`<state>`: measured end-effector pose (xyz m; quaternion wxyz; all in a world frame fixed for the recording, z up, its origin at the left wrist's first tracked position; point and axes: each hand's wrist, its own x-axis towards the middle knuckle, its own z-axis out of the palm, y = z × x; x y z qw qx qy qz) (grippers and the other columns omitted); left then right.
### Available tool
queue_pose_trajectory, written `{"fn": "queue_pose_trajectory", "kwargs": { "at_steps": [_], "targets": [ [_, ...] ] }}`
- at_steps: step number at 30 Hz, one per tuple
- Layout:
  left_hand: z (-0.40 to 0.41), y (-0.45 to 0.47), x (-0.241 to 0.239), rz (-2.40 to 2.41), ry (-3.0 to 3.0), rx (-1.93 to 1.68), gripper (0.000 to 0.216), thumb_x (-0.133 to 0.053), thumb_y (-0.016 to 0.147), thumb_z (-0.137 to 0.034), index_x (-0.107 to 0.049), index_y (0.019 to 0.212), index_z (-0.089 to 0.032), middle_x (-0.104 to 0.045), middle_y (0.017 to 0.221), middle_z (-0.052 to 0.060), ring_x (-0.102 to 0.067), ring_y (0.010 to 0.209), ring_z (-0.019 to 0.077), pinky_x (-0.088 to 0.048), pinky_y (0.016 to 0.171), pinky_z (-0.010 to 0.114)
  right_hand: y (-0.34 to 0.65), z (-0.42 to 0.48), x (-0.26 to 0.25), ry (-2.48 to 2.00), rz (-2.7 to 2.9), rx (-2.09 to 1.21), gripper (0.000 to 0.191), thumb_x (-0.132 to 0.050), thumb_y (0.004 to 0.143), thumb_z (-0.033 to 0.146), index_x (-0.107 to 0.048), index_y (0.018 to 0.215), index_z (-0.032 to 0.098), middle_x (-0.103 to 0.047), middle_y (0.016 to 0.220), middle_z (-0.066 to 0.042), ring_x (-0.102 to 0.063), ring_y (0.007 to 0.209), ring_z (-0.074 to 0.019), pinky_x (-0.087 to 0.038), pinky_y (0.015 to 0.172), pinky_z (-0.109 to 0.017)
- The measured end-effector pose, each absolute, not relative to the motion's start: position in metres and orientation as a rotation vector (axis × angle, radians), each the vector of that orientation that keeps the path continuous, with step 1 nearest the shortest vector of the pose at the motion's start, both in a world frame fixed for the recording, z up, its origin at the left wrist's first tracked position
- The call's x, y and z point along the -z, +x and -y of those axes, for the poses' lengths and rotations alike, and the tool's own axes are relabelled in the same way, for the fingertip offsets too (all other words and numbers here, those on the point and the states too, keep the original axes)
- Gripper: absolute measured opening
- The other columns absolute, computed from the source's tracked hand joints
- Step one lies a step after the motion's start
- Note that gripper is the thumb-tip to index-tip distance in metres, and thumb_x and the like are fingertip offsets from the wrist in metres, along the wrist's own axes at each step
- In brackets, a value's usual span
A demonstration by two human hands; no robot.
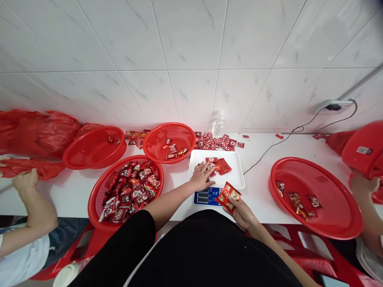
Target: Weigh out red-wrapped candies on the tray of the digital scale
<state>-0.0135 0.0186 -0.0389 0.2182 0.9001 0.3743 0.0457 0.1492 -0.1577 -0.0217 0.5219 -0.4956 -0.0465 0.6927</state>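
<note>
A white digital scale with a shallow tray stands in front of me, and several red packets lie on it. My left hand reaches over the tray's left side, palm down with fingers apart, touching or just above the packets there. What lies under its fingers is partly hidden. In front of the scale's blue display panel, my right hand grips a red-and-gold snack packet between thumb and fingers.
Left of the scale is a red basket full of wrapped snacks. Other red baskets hold a few packets. Loose red packets and a clear bottle line the wall. A black cable crosses the table. Co-workers' hands work at both sides.
</note>
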Motion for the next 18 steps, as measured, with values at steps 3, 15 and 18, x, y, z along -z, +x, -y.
{"fn": "queue_pose_trajectory", "kwargs": {
  "at_steps": [3,15,18],
  "targets": [
    [-0.029,-0.005,0.044,-1.022,2.551,-0.054,0.070,-0.060,0.078,-0.054,-0.036,0.141,-0.033,-0.025,0.151,0.009,-0.017,0.138,0.0366,-0.009,0.108,0.059,0.154,0.165,0.020,-1.175,0.146,-1.628,0.034,-0.074,0.068,0.038,-0.064,0.100,0.033,-0.072,0.103,0.001,-0.066,0.101,-0.0246,-0.058,0.076,-0.034],
    [-0.049,-0.002,0.048,-1.239,2.425,-0.140,0.022,-0.058,0.083,-0.031,-0.062,0.104,-0.025,-0.052,0.107,0.004,-0.056,0.093,0.0194,-0.042,0.073,0.028,0.175,0.177,0.030,-1.190,0.156,-1.572,0.029,-0.074,0.067,0.041,-0.064,0.095,0.036,-0.071,0.104,0.003,-0.064,0.105,-0.0255,-0.058,0.080,-0.038],
    [-0.056,0.013,0.038,-1.363,2.290,-0.350,0.023,-0.058,0.084,-0.032,-0.060,0.105,-0.024,-0.052,0.104,0.003,-0.057,0.089,0.0169,-0.041,0.069,0.026,0.179,0.176,0.028,-1.187,0.158,-1.569,0.031,-0.074,0.067,0.040,-0.065,0.095,0.034,-0.071,0.104,0.001,-0.065,0.103,-0.0252,-0.058,0.077,-0.035]
  ]
}}
